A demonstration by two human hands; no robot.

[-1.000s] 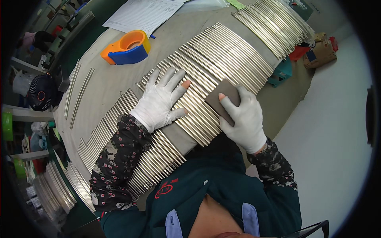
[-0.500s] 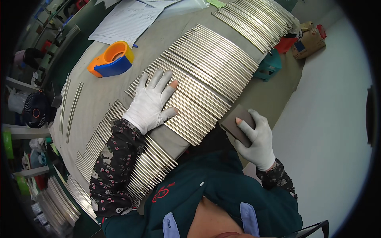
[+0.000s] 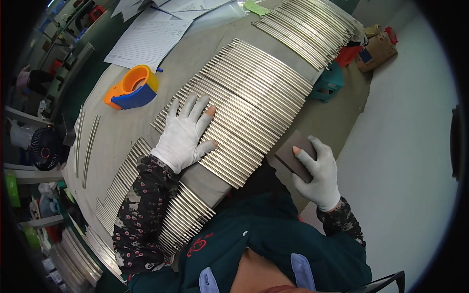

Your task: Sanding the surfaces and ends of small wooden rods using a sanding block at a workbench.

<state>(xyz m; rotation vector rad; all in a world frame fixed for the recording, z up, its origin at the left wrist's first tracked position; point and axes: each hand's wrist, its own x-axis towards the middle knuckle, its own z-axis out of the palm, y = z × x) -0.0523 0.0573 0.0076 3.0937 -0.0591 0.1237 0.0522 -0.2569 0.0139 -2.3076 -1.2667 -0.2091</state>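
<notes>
Fingers of left hand splay on metal rods; right hand clasps sanding block.

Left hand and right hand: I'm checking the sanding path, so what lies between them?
In the head view, only metal rods and the table's bare edge lie between left hand and right hand.

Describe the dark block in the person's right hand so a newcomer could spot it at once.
Start at the wide bed of shiny metal rods covering the grey worktable. Off its near right edge, the white-gloved right hand holds a flat, dark brown-grey rectangular abrasive block, clear of the rods. It is the only matt, dark, blocky thing there; everything beside it is thin, bright and metallic.
</notes>
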